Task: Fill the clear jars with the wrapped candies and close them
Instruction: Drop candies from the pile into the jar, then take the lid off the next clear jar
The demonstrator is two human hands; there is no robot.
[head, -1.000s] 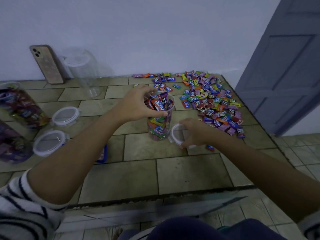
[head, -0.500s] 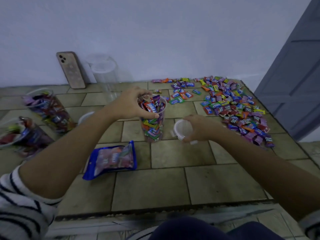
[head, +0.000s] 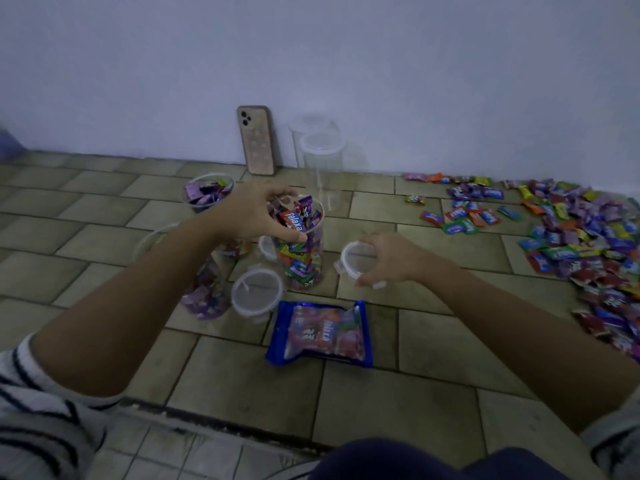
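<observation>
Centre floor: my left hand curls over the rim of the tall clear plastic jar, brimming with wrapped candies. At the jar's 3 o'clock, my right hand pinches a round clear clip-tab lid by its edge. I judge the jar stiff, smooth-walled and heavy, best steadied near the rim; the lid is light and rigid. I count three lids, three filled jars, apparently two empty jars at 12 o'clock, and one blue candy bag at 6.

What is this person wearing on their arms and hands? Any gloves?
No gloves: the left hand and right hand are bare, with no rings or watch showing. The left sleeve and right sleeve are pale with dark stripes.
</observation>
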